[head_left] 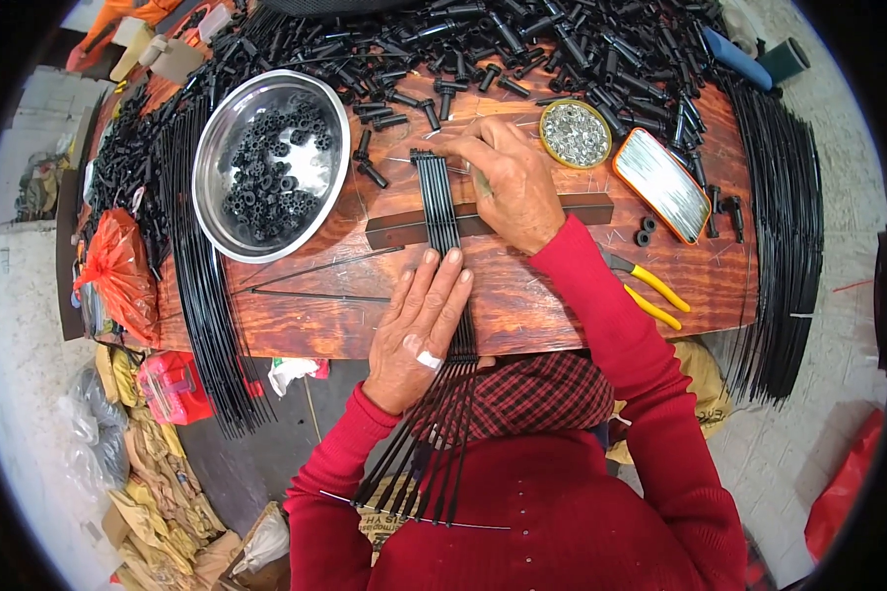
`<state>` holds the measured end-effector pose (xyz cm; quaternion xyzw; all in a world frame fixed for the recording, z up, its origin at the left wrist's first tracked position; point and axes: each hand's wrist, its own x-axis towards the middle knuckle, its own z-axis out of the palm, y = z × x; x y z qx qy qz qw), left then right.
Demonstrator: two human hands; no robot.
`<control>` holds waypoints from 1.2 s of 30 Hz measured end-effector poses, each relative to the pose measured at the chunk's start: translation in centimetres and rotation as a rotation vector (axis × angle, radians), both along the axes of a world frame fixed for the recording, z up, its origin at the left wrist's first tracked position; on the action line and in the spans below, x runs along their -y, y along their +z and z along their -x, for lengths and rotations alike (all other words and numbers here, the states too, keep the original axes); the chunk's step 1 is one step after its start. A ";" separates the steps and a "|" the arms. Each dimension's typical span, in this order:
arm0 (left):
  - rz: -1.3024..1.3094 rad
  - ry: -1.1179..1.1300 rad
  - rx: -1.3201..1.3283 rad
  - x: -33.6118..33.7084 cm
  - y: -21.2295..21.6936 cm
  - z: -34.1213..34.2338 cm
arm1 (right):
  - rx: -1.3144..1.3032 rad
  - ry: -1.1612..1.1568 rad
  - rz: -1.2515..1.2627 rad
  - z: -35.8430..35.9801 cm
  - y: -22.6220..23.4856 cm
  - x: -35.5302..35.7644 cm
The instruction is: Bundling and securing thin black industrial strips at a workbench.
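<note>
A row of thin black rods (438, 202) lies side by side across a brown bar (394, 232), running down over the table's near edge. My left hand (414, 330) rests on them with its fingers stretched flat, a white strip of tape on its back. My right hand (512, 182) is at the rods' far ends, fingers curled in a pinch; what it grips, if anything, is hidden. A thin wire shows beside the small black end pieces (424, 155). Near my lap, the rods fan out, and another thin wire (473, 527) crosses their lower ends.
A steel bowl (203, 187) of small black rings stands left; a round tin (574, 134) of small shiny pieces and an orange-rimmed tray (662, 185) lie right, above yellow-handled pliers (658, 294). Black bolt-like parts (443, 49) pile at the back. Rod bundles (779, 217) hang over both sides.
</note>
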<state>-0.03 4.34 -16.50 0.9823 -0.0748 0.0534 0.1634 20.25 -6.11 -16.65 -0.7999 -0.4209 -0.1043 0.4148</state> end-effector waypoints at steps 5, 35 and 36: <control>0.056 0.001 0.013 0.1 -0.1 -0.1 | -0.003 0.025 -0.041 0.0 -0.1 -0.1; 0.015 0.006 -0.003 0.3 0.3 -0.1 | 0.005 0.022 -0.001 0.1 -0.1 -0.2; 0.062 0.024 -0.012 0.4 0.6 -0.1 | -0.015 0.032 -0.017 0.1 0.0 -0.3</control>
